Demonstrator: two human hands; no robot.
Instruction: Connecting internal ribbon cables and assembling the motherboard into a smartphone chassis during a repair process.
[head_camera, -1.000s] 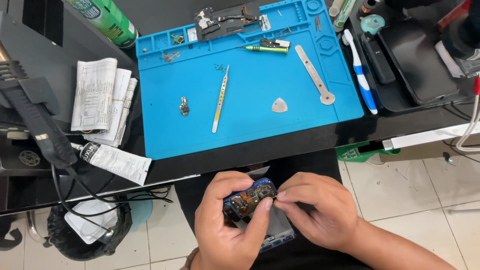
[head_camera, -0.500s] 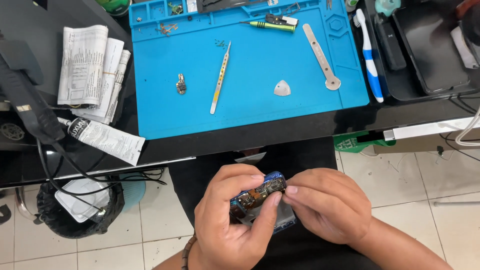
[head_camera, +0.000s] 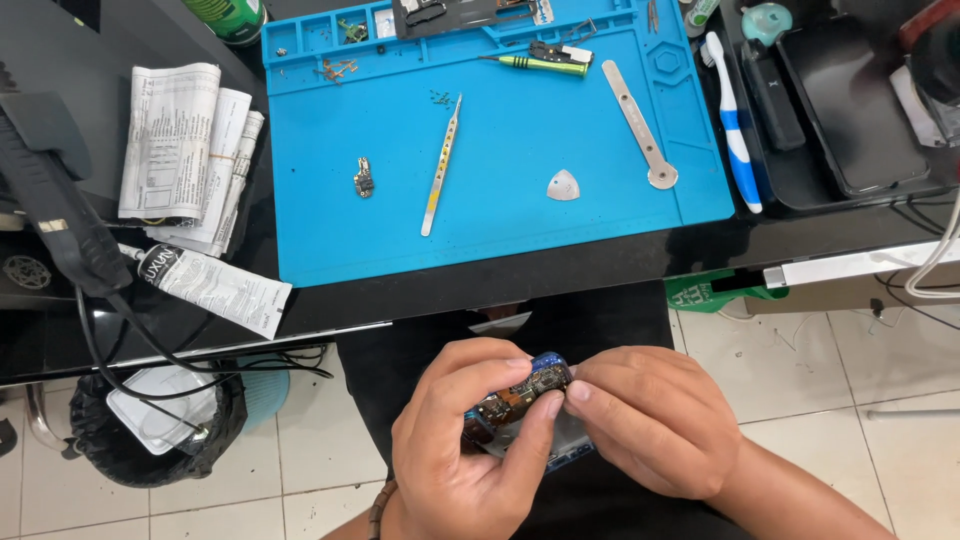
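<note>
We hold a small circuit board over our lap, below the edge of the black table, our left hand closed around it in a firm grip and our right hand pinching its end between thumb and fingers. Up on the table lies a blue mat, and on that mat rest tweezers, a metal pry tool and a grey pick.

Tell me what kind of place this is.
Probably an electronics repair bench: a blue repair mat with tweezers and a screwdriver, while both hands hold a small circuit board.
</note>
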